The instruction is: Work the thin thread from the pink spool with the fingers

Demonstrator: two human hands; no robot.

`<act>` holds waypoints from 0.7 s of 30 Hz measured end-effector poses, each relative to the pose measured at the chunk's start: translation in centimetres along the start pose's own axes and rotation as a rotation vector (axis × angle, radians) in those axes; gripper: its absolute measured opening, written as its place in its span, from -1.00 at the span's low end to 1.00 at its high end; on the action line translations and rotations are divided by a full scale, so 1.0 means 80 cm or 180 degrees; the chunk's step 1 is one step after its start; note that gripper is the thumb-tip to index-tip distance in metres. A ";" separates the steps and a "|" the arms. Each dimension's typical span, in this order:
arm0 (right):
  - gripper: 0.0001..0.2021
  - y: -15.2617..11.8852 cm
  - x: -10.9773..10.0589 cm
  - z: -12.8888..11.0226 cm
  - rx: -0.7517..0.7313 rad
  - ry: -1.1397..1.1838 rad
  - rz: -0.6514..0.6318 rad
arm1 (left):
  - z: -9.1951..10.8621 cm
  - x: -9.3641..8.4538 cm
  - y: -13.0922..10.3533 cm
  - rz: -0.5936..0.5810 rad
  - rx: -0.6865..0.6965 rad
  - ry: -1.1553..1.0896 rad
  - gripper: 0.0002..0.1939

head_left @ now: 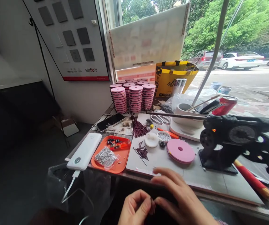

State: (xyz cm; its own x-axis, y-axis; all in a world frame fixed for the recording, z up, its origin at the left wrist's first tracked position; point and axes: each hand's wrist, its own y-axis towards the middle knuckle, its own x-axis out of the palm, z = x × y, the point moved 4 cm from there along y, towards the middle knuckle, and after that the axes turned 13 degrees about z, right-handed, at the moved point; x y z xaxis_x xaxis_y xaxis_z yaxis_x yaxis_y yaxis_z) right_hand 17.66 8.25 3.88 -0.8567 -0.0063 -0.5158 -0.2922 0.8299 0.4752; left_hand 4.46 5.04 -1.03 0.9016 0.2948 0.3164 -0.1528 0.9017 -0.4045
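Observation:
My left hand (135, 207) is low in the middle, in front of the table edge. Its thumb and forefinger are pinched together over something dark and tiny that I cannot make out. Close on its right is my right hand (175, 193), fingers stretched out and apart, its thumb tip by the left fingertips. Beyond the hands, a pink disc-shaped spool (180, 151) lies flat on a grey board (188, 175). Short dark strips (141, 151) and a thin metal rod (140, 157) lie left of it, near a round white disc (151, 140) and a small cup of silvery beads (164, 136).
An orange tray (122, 162) holds a bag of small metal pieces (105, 157). A white power bank (85, 151) with a cable overhangs the left edge. A black geared hand machine (237, 137) stands at right. Stacked pink spools (135, 98) and a yellow bag (164, 81) stand behind.

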 end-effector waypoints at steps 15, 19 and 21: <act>-0.74 -0.036 0.043 0.006 0.2549 0.2547 0.0183 | -0.011 0.005 -0.018 0.0119 -0.0276 -0.0460 -0.72; -0.74 -0.033 0.049 0.002 0.2681 0.2836 0.0181 | -0.009 0.004 -0.023 0.0188 -0.0125 -0.0397 -0.73; -0.75 -0.035 0.057 0.004 0.2848 0.3148 0.0122 | -0.007 0.004 -0.024 0.0178 -0.0028 -0.0372 -0.73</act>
State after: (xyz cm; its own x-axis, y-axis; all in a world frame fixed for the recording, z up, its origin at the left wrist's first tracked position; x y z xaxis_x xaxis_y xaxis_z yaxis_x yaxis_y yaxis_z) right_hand 14.70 6.09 -0.01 -0.9151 -0.0583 0.3989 -0.2095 0.9141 -0.3471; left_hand 5.26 3.22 -0.64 0.8385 0.3798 0.3908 -0.1974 0.8801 -0.4318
